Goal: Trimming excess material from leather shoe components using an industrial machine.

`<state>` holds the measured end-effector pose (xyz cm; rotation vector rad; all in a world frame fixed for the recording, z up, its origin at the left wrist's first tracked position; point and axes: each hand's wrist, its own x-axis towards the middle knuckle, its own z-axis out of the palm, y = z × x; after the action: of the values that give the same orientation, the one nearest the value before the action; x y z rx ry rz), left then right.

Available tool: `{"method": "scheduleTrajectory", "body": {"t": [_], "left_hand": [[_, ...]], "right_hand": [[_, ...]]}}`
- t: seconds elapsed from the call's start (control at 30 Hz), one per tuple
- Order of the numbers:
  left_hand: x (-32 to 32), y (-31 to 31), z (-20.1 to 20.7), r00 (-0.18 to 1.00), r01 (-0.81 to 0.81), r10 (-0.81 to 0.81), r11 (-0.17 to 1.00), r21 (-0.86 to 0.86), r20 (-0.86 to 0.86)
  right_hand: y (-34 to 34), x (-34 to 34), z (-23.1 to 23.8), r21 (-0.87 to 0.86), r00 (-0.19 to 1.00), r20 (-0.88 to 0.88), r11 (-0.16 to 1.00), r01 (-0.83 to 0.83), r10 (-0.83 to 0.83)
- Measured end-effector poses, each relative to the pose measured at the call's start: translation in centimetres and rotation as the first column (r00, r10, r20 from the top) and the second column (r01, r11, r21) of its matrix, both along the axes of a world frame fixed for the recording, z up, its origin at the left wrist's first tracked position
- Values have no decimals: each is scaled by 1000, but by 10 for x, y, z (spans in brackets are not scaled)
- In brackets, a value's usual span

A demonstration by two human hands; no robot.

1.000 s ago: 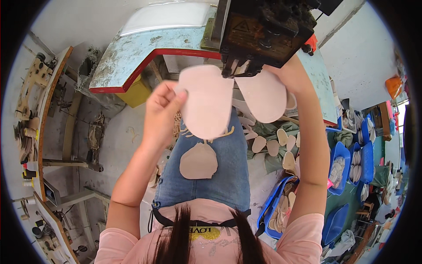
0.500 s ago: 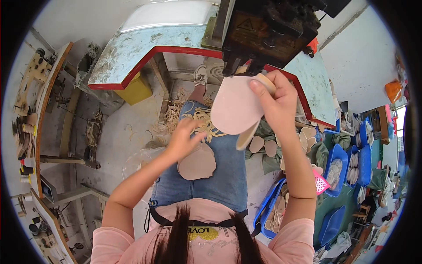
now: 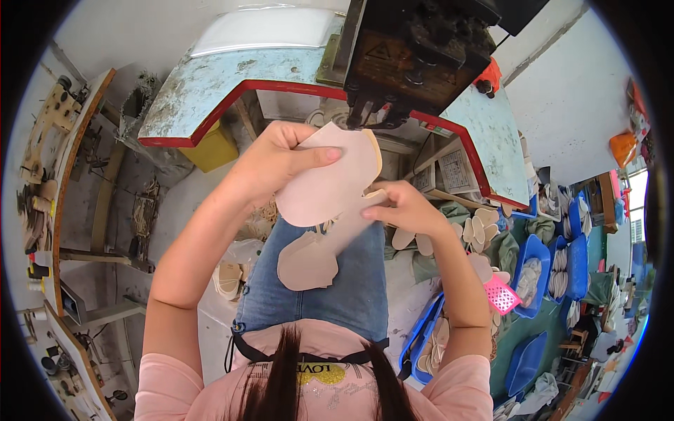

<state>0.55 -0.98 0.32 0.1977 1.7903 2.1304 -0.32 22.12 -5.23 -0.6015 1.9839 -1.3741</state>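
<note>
My left hand (image 3: 284,158) is closed on a pale pink shoe insole (image 3: 330,179), thumb on its face and fingers behind. A thin yellowish edge shows along the insole's right side, just below the black machine head (image 3: 414,70). Lower and to the right, my right hand (image 3: 404,208) pinches the upper edge of a thin pale piece (image 3: 353,224) between thumb and fingers. That piece hangs down, smeared by motion, so its full outline is unclear. A stack of pale insole-shaped pieces (image 3: 307,266) lies on my lap, partly overlapped by the hanging piece.
A light blue worktable (image 3: 232,74) with a red edge curves around the machine. At right lie several loose insoles (image 3: 481,228), a pink perforated basket (image 3: 502,295) and blue bins (image 3: 535,270). A yellow bin (image 3: 213,149) stands under the table; a wooden-edged bench (image 3: 67,189) is at left.
My left hand, earlier open over my lap, has risen and now holds the insole. My right hand has let that go and moved down, now pinching a thin pale piece. The insole moved left.
</note>
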Motion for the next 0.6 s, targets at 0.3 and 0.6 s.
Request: {"method": "scheduleTrajectory", "body": {"t": [0.3, 0.6], "left_hand": [[20, 21, -16, 993, -107, 92, 960, 259, 70], [39, 17, -32, 976, -217, 196, 928, 302, 99]], "right_hand": [[57, -16, 48, -231, 901, -22, 879, 417, -433], [18, -49, 103, -106, 884, -300, 933, 343, -359]]}}
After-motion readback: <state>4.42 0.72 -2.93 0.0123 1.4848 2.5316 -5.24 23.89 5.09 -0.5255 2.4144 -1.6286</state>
